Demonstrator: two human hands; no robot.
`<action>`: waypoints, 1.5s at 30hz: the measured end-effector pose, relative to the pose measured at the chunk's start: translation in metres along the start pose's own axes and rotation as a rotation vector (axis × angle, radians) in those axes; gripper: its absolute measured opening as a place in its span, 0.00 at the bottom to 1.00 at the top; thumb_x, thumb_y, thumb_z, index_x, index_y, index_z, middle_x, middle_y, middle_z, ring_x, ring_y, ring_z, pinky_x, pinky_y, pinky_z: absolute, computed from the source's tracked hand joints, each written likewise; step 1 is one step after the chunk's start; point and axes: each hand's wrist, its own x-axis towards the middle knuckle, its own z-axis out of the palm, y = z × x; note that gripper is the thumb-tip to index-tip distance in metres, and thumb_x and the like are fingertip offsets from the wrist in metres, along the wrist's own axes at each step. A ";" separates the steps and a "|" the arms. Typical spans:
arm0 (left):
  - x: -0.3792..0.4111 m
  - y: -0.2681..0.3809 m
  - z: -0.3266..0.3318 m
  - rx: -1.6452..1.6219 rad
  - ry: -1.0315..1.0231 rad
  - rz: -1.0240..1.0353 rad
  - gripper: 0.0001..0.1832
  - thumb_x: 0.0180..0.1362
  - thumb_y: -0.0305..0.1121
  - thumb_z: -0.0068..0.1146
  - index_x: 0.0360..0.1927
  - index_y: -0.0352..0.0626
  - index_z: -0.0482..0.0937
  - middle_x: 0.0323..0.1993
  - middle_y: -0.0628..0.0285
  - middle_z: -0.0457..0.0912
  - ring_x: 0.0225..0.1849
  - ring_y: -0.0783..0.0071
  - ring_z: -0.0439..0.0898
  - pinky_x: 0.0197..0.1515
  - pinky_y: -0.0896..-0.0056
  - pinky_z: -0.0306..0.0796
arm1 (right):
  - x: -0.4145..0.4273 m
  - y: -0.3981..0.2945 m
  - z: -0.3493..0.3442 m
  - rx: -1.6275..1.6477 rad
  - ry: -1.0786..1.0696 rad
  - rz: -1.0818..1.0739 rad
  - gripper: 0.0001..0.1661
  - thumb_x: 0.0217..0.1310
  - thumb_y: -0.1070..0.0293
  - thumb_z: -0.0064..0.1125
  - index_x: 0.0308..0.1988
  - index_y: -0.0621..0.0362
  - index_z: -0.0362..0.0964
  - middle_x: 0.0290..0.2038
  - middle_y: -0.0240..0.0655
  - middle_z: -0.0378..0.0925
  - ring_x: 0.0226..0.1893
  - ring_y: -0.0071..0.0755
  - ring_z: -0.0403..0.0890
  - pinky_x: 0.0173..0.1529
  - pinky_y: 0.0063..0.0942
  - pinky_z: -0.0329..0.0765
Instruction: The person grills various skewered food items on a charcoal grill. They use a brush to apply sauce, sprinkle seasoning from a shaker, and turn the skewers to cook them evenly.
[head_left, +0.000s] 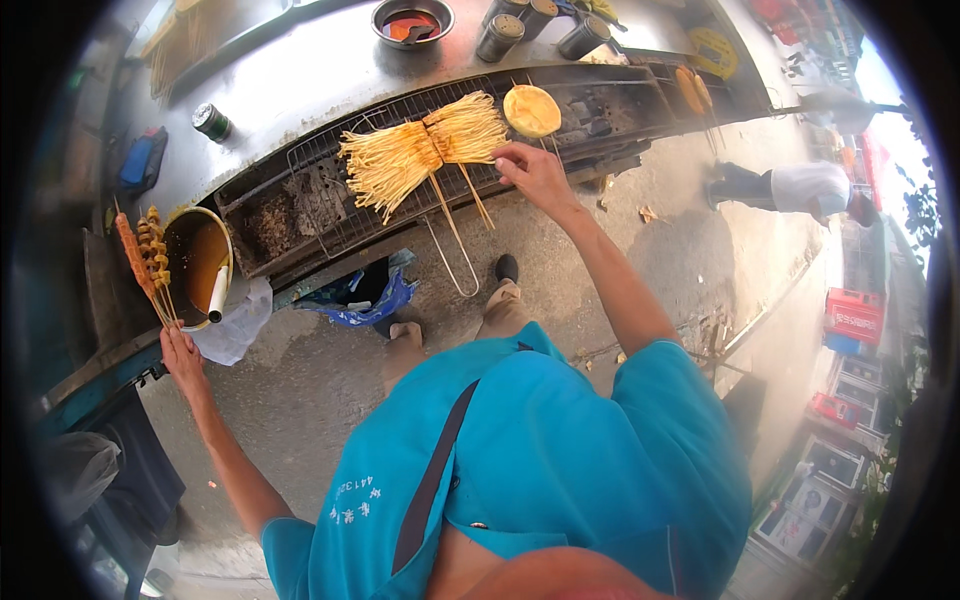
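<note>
At the left, my left hand grips the lower ends of several skewers. One carries a reddish sausage; the others carry browned spiral-cut pieces. Beside them stands a pot of brown sauce with a pale-handled brush leaning in it. My right hand hovers at the right edge of the enoki mushroom skewers, its fingers loosely apart with nothing visible in them. Whether the fingertips touch the mushrooms is unclear. The mushrooms lie fanned on a wire grill rack. Just beyond that hand is a round yellow flatbread on skewers.
The charcoal grill runs along a steel counter. A bowl of red liquid, metal shakers, a small canister and a blue pouch stand behind. A blue bag sits below; a person is farther right.
</note>
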 end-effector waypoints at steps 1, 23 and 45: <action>-0.018 0.009 0.022 -0.025 0.013 0.020 0.12 0.67 0.40 0.39 0.41 0.42 0.70 0.17 0.76 0.59 0.13 0.91 0.53 0.13 0.86 0.48 | 0.009 0.023 -0.027 0.028 0.063 0.046 0.17 0.59 0.58 0.51 0.35 0.63 0.76 0.21 0.35 0.77 0.20 0.26 0.78 0.30 0.25 0.74; -0.288 0.016 0.691 -0.601 -0.348 -0.317 0.15 0.67 0.39 0.38 0.39 0.39 0.72 0.16 0.73 0.64 0.16 0.89 0.58 0.17 0.84 0.52 | 0.100 0.153 -0.320 -0.065 -0.535 0.113 0.18 0.64 0.55 0.50 0.35 0.60 0.75 0.23 0.28 0.76 0.19 0.14 0.72 0.22 0.14 0.66; -0.297 0.008 0.696 -0.716 -0.273 -0.372 0.15 0.63 0.35 0.36 0.45 0.39 0.72 0.23 0.64 0.77 0.15 0.89 0.56 0.17 0.84 0.52 | 0.261 0.093 -0.192 0.723 -0.534 -0.229 0.25 0.61 0.60 0.51 0.54 0.61 0.62 0.44 0.42 0.73 0.40 0.38 0.76 0.42 0.40 0.75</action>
